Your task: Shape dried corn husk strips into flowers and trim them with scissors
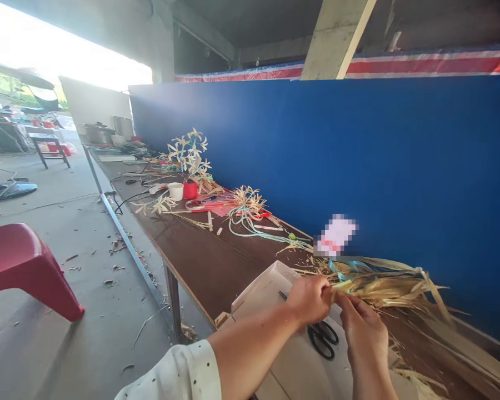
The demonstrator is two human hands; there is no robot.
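My left hand is closed in a fist around the end of a yellowish dried corn husk. Close beside it, my right hand pinches the same husk between thumb and fingers. Behind my hands a loose bundle of dried husks lies along the table toward the right, with a light blue ribbon next to it. Under my forearms is an opened cardboard box. Black-handled scissors lie on it between my wrists, their blades partly covered by my left hand.
Husk flowers stand farther along the brown table, near a white cup and a red thread spool. Pale blue stems lie closer. A blue partition borders the table; a red stool stands left.
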